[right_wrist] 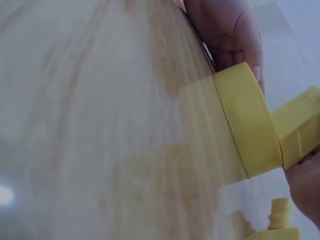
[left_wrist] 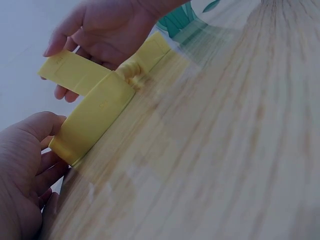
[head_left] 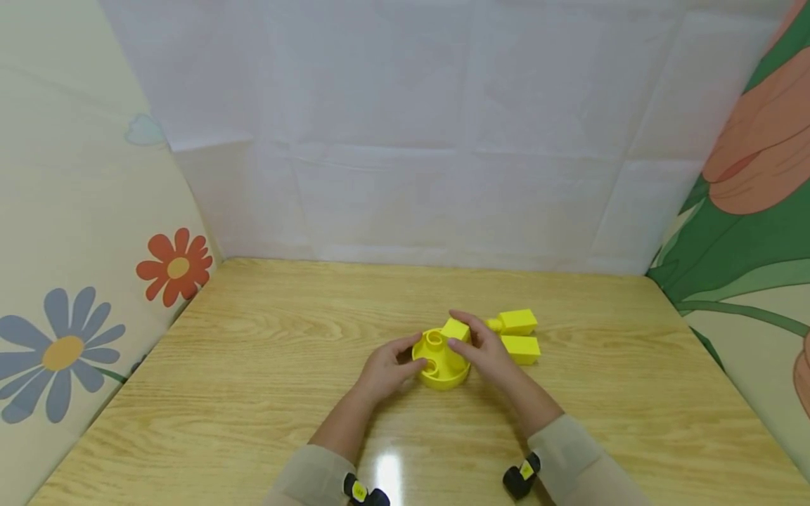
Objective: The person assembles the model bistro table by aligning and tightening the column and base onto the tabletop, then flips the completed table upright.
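Observation:
A shallow round yellow plastic piece (head_left: 443, 384) with ring-shaped sockets inside sits on the table. My left hand (head_left: 382, 371) grips its left rim, thumb at the near socket and fingers round the outside. A yellow rectangular block (head_left: 455, 329) stands up from the right part of the round piece, leaning a little. Thumb and fingers of my right hand (head_left: 492, 357) pinch this block. Its lower end is hidden inside the rim. In the left wrist view, the held block (left_wrist: 75, 72) rises above the wall of the round piece (left_wrist: 97, 115).
Right of my right hand lie two more yellow blocks, a farther one (head_left: 519, 321) and a nearer one (head_left: 522, 349). A threaded end (right_wrist: 280, 214) shows on one in the right wrist view. The wood-grain table (head_left: 266, 330) meets a white cloth (head_left: 405, 176) at the back.

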Tool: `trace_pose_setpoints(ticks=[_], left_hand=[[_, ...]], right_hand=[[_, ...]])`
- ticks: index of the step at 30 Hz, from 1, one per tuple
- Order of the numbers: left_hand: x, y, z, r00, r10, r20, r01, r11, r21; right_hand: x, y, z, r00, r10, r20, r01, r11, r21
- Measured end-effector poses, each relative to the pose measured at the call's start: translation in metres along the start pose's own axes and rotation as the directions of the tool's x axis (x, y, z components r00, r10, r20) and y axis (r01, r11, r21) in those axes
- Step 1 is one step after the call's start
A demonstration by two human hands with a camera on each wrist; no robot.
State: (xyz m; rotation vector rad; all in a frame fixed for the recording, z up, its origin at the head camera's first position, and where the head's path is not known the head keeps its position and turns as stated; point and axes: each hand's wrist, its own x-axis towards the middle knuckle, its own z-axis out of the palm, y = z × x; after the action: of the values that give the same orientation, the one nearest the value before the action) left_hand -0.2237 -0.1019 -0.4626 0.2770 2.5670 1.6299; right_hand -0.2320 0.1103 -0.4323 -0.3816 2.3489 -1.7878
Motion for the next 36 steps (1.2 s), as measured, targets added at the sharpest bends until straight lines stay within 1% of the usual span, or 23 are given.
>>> trace_pose_setpoints(ticks=[2, 5, 7, 10, 17, 22, 26, 29, 36], left_hand=[[0.0, 0.0, 0.0, 1.0, 0.008, 0.001, -0.008, 1.0, 0.007], [0.0, -0.001, 0.0, 1.0, 0.005, 0.004, -0.005, 1.0, 0.01], [0.0, -0.001, 0.0, 1.0, 0.019, 0.006, -0.019, 1.0, 0.024], [0.0, -0.001, 0.0, 1.0, 0.016, 0.008, -0.016, 1.0, 0.022], [0.001, 0.002, 0.0, 1.0, 0.0, 0.004, 0.0, 1.0, 0.014], [0.001, 0.001, 0.0, 1.0, -0.004, 0.0, 0.004, 1.0, 0.011], [0.002, -0.001, 0.0, 1.0, -0.009, 0.005, 0.009, 1.0, 0.012], [0.002, -0.002, 0.001, 1.0, -0.013, 0.005, 0.013, 1.0, 0.012], [0.002, -0.003, 0.0, 1.0, -0.018, 0.001, 0.018, 1.0, 0.019]], right_hand=[[0.001, 0.0, 0.0, 1.0, 0.011, 0.003, -0.012, 1.0, 0.025], [0.001, 0.001, 0.0, 1.0, 0.027, -0.006, -0.027, 0.998, 0.054], [0.001, 0.001, -0.001, 0.999, 0.035, -0.012, -0.034, 0.997, 0.07], [0.001, 0.001, -0.003, 0.999, 0.045, -0.019, -0.043, 0.995, 0.086], [-0.002, 0.001, -0.008, 0.999, 0.033, -0.032, -0.03, 0.995, 0.096], [-0.002, 0.004, -0.008, 0.995, 0.049, -0.093, -0.04, 0.995, 0.089], [-0.002, 0.008, -0.009, 0.987, 0.052, -0.155, -0.035, 0.993, 0.108], [-0.003, 0.01, -0.01, 0.982, 0.045, -0.184, -0.023, 0.992, 0.123], [-0.006, 0.01, -0.013, 0.98, 0.037, -0.196, -0.007, 0.988, 0.156]])
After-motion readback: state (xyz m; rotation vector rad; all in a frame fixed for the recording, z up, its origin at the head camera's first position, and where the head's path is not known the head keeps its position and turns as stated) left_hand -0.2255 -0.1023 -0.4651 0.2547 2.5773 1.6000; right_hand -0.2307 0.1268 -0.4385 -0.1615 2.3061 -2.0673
